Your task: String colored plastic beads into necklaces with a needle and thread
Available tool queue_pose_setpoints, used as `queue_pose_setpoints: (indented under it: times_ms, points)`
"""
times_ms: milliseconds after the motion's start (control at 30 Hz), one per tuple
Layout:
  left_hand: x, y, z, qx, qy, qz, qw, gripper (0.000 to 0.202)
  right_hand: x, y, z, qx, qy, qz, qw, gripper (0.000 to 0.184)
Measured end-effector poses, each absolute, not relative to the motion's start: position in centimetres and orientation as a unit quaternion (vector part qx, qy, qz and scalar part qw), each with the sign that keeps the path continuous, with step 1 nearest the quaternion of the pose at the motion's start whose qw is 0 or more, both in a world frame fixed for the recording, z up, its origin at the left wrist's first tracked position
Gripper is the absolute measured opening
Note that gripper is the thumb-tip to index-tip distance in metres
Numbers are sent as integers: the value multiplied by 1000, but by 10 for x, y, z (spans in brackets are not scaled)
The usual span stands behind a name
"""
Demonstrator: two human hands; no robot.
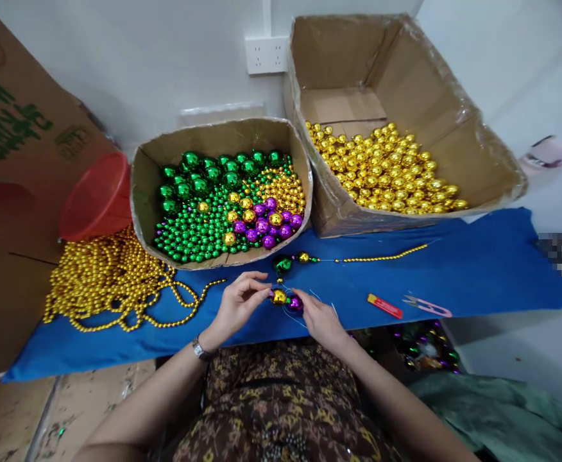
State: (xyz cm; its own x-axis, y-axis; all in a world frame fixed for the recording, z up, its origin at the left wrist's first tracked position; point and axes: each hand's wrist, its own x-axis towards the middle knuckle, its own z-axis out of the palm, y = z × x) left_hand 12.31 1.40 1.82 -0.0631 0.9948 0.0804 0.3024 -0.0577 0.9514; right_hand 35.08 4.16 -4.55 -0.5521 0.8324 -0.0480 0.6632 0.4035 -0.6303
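Observation:
My left hand (pixel 242 301) pinches one end of a short string of shiny beads, close to a large gold bead (pixel 278 296). At the other end my right hand (pixel 322 321) has its fingers closed on the string beside a large purple bead (pixel 296 303). Thin pale thread loops below and to the right of these beads. Just beyond my hands, a large green bead (pixel 282 264) and a smaller gold bead (pixel 303 256) lie on the blue cloth (pixel 353 282), in line with a strand of tiny gold beads (pixel 387 258).
A cardboard box (pixel 223 258) holds green, gold and purple beads. Behind it on the right, a larger box (pixel 406 70) contains gold beads. Gold bead chains (pixel 102 282) are heaped at left by a red bowl (pixel 95 196). A red-and-yellow cutter (pixel 385 306) and pink-handled snips (pixel 428 305) lie right.

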Motion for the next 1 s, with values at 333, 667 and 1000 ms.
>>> queue_pose_setpoints:
  times_ms: [333, 667, 1000]
  points:
    - [129, 35, 106, 698, 479, 491, 205, 3, 323, 66, 33, -319, -833, 333, 304, 29]
    - [147, 35, 55, 649, 445, 502, 360, 55, 318, 81, 52, -311, -806, 393, 313, 21]
    - [163, 46, 5, 868, 406, 232, 168, 20, 362, 84, 145, -307, -636, 493, 508, 17]
